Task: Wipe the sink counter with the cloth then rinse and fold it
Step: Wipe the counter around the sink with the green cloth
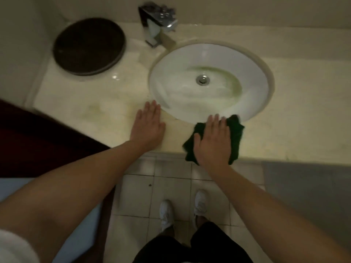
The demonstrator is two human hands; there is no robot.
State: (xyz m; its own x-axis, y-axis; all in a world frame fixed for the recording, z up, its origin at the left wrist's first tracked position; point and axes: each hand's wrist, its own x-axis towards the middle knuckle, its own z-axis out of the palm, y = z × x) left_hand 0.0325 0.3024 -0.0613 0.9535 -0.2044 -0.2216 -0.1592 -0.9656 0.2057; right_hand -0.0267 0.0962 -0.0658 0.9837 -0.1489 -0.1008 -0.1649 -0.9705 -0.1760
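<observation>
A dark green cloth lies on the front strip of the pale stone counter, just below the rim of the round white sink. My right hand presses flat on the cloth with fingers extended, covering its middle. One corner of the cloth hangs past the counter's front edge. My left hand rests flat and bare on the counter to the left of the cloth, fingertips near the sink rim. The basin shows a greenish stain around the drain.
A chrome faucet stands at the back left of the sink. A round dark tray sits on the counter's far left corner. Below the counter edge are the tiled floor and my white shoes.
</observation>
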